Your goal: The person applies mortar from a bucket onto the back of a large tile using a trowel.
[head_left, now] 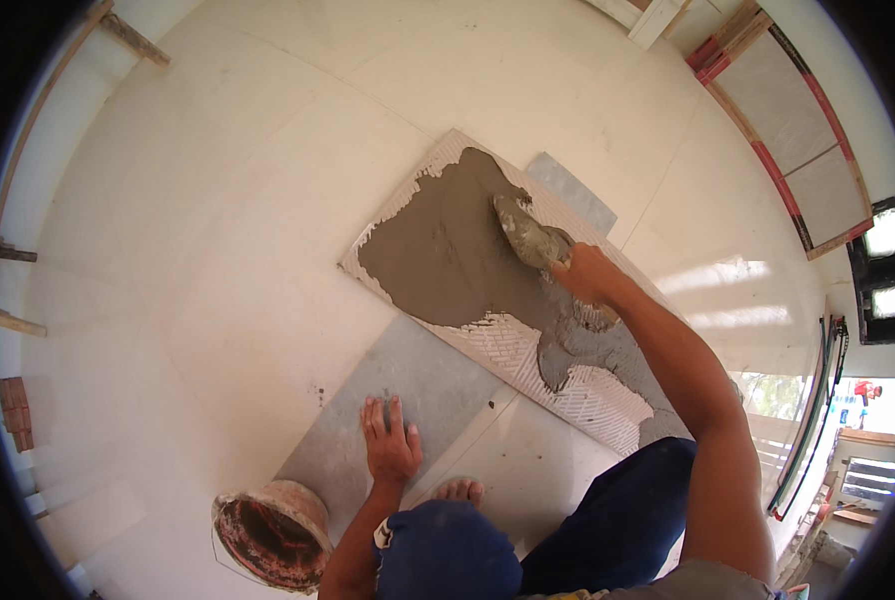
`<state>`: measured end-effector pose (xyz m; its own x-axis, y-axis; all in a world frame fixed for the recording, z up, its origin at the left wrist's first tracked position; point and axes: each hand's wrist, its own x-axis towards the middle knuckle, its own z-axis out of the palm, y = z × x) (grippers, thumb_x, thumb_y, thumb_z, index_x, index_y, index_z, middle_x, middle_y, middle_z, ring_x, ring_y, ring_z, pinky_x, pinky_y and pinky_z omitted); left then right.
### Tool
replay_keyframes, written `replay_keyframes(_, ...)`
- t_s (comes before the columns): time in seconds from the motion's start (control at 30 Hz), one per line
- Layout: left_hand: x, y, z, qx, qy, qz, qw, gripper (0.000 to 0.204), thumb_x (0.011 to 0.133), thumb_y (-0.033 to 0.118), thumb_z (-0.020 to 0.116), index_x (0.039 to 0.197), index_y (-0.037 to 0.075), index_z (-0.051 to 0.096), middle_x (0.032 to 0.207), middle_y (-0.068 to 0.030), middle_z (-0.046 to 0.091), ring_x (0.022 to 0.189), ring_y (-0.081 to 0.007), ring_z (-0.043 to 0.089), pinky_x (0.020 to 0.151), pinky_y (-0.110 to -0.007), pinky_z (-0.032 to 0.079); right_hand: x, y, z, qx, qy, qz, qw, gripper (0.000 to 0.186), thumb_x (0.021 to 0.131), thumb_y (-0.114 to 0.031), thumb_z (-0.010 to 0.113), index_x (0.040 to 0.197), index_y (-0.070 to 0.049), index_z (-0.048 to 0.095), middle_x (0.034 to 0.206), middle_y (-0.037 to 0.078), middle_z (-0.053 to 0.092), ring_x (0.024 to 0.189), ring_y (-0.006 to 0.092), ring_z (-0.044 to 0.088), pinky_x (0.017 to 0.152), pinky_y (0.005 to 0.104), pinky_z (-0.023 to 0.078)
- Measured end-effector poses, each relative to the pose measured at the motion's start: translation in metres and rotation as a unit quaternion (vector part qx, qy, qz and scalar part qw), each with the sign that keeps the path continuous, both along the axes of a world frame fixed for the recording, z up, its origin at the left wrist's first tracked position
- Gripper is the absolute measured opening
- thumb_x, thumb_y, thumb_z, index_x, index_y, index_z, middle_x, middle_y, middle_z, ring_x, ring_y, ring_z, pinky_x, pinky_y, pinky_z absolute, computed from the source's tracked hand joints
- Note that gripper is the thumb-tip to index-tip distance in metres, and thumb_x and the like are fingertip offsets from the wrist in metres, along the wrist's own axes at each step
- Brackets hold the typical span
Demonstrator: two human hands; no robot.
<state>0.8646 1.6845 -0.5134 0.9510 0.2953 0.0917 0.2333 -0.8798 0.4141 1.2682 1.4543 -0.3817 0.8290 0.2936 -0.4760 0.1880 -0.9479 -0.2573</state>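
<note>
My right hand [590, 274] is closed round the handle of a trowel [524, 232], its blade smeared with grey mortar. The blade rests on a spread of wet mortar [438, 240]. Beneath lies a large tile [588, 422], its pale ridged back facing up; mortar coats much of its far half, with thicker lumps toward the near right. My left hand [392, 446] lies flat, fingers spread and empty, on a smooth grey tile [358, 405] beside the ridged one. My right forearm and knee hide part of the near right end.
A mortar-stained bucket [308, 500] stands at the near left, close to my left forearm. Another grey piece of tile [573, 190] sticks out past the far right edge. Framed panels [798, 130] stand at the upper right; reddish bricks [15, 413] lie at the far left.
</note>
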Motion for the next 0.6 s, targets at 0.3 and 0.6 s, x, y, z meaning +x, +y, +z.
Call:
replay_keyframes(0.3, -0.007, -0.001, 0.003, 0.002, 0.013, -0.003, 1.000, 0.060, 0.097, 0.026, 0.058, 0.148, -0.004, 0.050, 0.148, -0.0308, 0.041, 0.146, -0.0501, 0.033, 0.122, -0.063, 0.027, 0.034, 0.068, -0.026, 0.091, 0.060, -0.104, 0.989, 0.060, 0.093, -0.039, 0.065, 0.105, 0.020, 0.065, 0.090, 0.034, 0.073, 0.089, 0.0440, 0.075, 0.084, 0.0493, 0.057)
replay_keyframes(0.6, 0.000, -0.003, -0.001, 0.004, 0.016, -0.006, 1.000, 0.060, 0.097, 0.026, 0.058, 0.149, -0.004, 0.049, 0.149, -0.0304, 0.040, 0.147, -0.0505, 0.032, 0.122, -0.064, 0.027, 0.023, 0.154, -0.024, 0.016, 0.058, 0.008, 0.998, 0.037, 0.095, -0.027, 0.058, 0.098, 0.006, 0.074, 0.096, 0.021, 0.077, 0.088, 0.0388, 0.077, 0.087, 0.0485, 0.061)
